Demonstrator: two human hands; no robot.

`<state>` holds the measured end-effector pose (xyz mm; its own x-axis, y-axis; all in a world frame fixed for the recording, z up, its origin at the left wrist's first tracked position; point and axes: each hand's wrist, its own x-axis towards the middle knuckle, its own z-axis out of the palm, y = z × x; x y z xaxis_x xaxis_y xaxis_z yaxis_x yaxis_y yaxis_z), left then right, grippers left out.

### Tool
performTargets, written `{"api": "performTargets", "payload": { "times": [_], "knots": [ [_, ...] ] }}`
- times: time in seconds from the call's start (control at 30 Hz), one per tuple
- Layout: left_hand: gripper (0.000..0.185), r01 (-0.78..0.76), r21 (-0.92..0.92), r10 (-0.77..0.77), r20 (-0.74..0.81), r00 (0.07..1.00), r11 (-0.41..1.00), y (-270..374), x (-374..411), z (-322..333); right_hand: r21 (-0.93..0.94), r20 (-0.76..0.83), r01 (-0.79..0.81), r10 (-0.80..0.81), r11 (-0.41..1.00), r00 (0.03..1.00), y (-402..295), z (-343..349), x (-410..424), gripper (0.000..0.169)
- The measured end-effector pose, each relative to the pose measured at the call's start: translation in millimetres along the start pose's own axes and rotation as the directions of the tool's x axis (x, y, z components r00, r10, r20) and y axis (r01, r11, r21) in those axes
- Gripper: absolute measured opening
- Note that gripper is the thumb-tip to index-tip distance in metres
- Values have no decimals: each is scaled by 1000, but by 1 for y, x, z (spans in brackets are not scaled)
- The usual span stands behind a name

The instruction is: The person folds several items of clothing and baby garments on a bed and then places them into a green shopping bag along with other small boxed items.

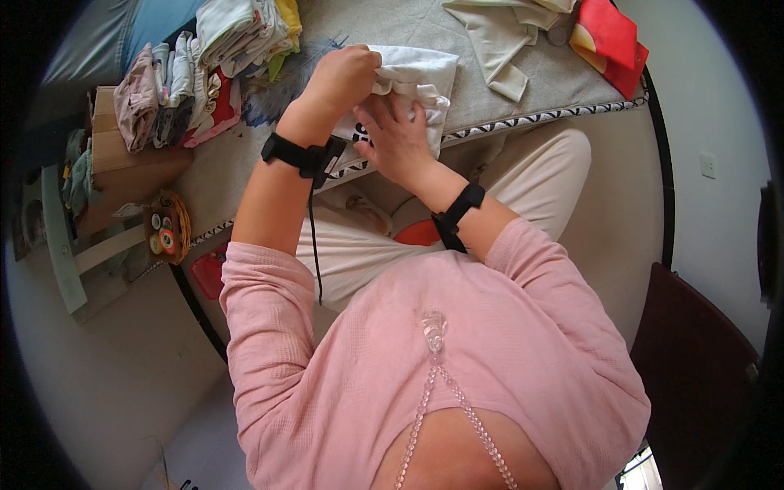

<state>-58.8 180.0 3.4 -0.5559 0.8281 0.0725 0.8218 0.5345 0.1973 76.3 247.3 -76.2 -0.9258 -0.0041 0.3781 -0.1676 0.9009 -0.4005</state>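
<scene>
A white cloth garment with a dark print [422, 67] lies partly folded near the front edge of the padded mat. My left hand [346, 70] is closed on its upper left edge, fingers curled over the fabric. With fingers spread, my right hand [395, 131] presses flat on the garment's lower part, beside bunched folds of cloth. Both wrists wear black straps; a cable hangs from the left one.
Stacks of folded clothes [242, 37] stand at the upper left, some on a cardboard box [131, 159]. A small box of tape rolls [162, 236] is below. Cream cloth [493, 49] and a red item [606, 46] lie at the upper right of the grey mat [392, 18].
</scene>
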Motion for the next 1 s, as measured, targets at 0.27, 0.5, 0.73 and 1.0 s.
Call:
{"api": "performTargets", "payload": {
  "times": [0.27, 0.5, 0.73, 1.0],
  "knots": [
    [5, -121, 213, 109, 68, 992, 970, 14, -12, -14, -16, -23, -101, 101, 995, 995, 4, 1, 21, 57],
    [4, 63, 85, -63, -8, 998, 994, 20, -23, 13, -112, 118, -123, 136, 986, 984, 16, 4, 34, 57],
    [14, 150, 2, -136, -409, 902, 989, 35, -14, 37, 393, -243, -226, 338, 891, 909, 56, -23, 11, 20],
    [6, 110, -15, -102, -525, 845, 994, 46, -14, 51, 0, -20, -468, 468, 884, 883, 70, -34, 44, 19]
  ]
}}
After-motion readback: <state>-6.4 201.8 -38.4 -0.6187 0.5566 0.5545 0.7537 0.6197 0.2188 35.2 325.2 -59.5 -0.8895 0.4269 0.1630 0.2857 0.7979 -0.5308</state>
